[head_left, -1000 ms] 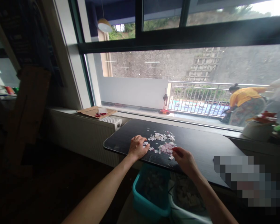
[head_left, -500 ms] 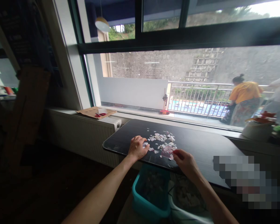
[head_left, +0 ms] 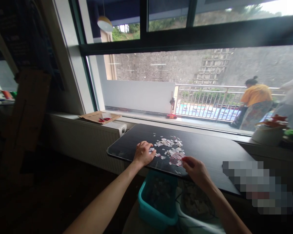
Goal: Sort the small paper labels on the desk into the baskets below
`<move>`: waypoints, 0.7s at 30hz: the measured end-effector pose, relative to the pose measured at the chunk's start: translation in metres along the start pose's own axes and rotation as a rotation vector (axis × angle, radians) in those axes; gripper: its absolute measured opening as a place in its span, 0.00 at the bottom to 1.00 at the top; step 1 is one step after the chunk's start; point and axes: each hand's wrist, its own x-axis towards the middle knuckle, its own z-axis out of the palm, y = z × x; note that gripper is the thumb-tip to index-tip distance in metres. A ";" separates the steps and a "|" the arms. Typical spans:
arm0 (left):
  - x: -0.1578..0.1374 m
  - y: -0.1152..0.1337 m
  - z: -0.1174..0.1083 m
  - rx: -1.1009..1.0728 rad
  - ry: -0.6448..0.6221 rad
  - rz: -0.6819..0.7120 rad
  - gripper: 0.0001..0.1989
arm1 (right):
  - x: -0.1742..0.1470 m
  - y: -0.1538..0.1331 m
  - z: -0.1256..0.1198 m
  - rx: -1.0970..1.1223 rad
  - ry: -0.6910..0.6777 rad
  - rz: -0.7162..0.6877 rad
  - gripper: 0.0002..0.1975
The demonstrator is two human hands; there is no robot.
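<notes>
Small pale paper-like pieces [head_left: 167, 142] lie scattered in loose heaps on a black tabletop [head_left: 205, 146]. At the left of the heaps, my left hand [head_left: 144, 152] rests on the table with its fingers curved beside a few pieces and the thumb apart from them. My right hand [head_left: 192, 165] pinches the edge of a small clear plastic bag [head_left: 176, 159] with pinkish markings, tilted over the near heap. Whether anything is inside the bag is too small to tell.
Below the table edge stand a turquoise bin [head_left: 158, 219] and a paler bin [head_left: 196, 217], both holding small pieces. Red-handled scissors [head_left: 104, 120] lie on cardboard [head_left: 89, 117] on the sill. A blurred-out object lies at right. Two people are outside the window.
The plastic bag in my right hand has tilted up slightly and turned. A few pieces near the front edge have shifted. My left hand stays in place.
</notes>
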 end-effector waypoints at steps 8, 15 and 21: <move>0.000 0.001 0.000 0.002 0.014 0.005 0.09 | 0.000 0.013 -0.008 -0.087 -0.011 0.049 0.15; 0.000 0.001 0.000 0.011 0.007 0.004 0.08 | -0.017 0.015 -0.040 -0.245 0.037 0.042 0.14; 0.000 0.000 0.000 0.012 0.019 0.014 0.09 | -0.023 0.007 -0.047 -0.315 0.075 0.055 0.13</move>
